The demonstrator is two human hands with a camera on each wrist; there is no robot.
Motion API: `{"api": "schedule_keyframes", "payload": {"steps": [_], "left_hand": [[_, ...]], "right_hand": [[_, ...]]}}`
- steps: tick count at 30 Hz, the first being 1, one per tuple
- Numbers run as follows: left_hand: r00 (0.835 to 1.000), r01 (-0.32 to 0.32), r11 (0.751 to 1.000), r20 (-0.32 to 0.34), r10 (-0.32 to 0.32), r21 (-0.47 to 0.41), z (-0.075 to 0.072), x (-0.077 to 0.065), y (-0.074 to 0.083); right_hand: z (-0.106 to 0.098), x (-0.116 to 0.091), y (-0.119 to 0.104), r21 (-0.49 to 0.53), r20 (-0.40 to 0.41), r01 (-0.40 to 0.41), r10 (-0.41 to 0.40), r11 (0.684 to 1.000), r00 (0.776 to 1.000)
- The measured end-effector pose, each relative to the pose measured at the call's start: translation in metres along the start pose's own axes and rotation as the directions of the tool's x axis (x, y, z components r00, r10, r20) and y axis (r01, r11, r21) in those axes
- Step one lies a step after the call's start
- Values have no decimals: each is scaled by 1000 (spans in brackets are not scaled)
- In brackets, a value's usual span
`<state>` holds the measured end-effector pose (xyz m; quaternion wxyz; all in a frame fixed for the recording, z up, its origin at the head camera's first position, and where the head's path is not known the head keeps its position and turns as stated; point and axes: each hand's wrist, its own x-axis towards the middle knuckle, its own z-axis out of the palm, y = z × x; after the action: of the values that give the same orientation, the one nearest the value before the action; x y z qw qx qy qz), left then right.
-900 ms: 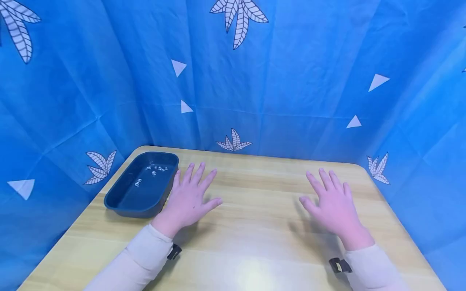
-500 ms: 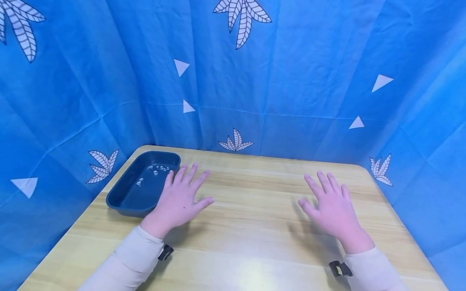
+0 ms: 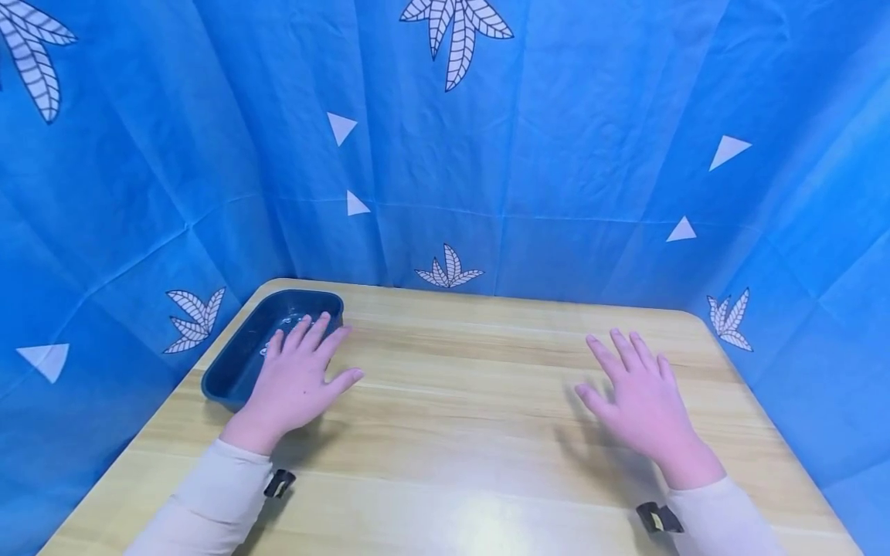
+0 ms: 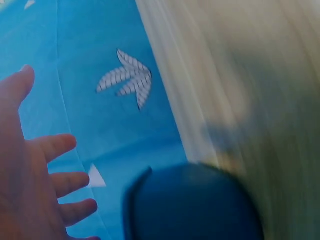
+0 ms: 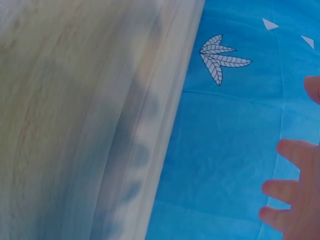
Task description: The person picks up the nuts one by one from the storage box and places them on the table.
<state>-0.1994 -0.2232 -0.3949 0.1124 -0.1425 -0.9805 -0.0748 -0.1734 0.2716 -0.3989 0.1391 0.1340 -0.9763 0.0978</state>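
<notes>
A dark blue tray [image 3: 232, 371] with rounded corners stands at the table's far left. My left hand [image 3: 292, 386] is held over its right side, palm down with fingers spread, and covers part of it in the head view. Small clear shiny pieces [image 3: 287, 319] lie on the tray's floor, partly hidden behind the fingers. Blurred in the left wrist view, the tray [image 4: 195, 205] sits beside the left hand [image 4: 30, 185]. Over the right part of the table my right hand [image 3: 643, 405] hovers with fingers spread, holding nothing; its fingers also show in the right wrist view.
The light wooden table [image 3: 445, 386] has rounded far corners. A blue curtain [image 3: 431, 154] with white leaves and triangles hangs close behind it and along both sides. Each sleeve cuff carries a small black clip [image 3: 280, 483].
My left hand has moved left, from beside the tray to over it, and now hides some of the clear pieces. The right hand has stayed nearly in place.
</notes>
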Motion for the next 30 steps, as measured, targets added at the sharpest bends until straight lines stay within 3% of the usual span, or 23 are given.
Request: {"api": "schedule_keyframes", "payload": {"steps": [16, 24, 30], "left_hand": [[991, 127, 992, 40, -126, -23, 1, -9, -88], [978, 200, 978, 75, -196, -51, 3, -13, -121], [960, 248, 966, 154, -234, -80, 5, -12, -141]], "right_hand": [[5, 0, 3, 8, -9, 3, -3, 1000, 1000], [3, -3, 5, 21, -6, -4, 4, 1000, 1000], [3, -4, 8, 22, -15, -4, 4, 1000, 1000]]}}
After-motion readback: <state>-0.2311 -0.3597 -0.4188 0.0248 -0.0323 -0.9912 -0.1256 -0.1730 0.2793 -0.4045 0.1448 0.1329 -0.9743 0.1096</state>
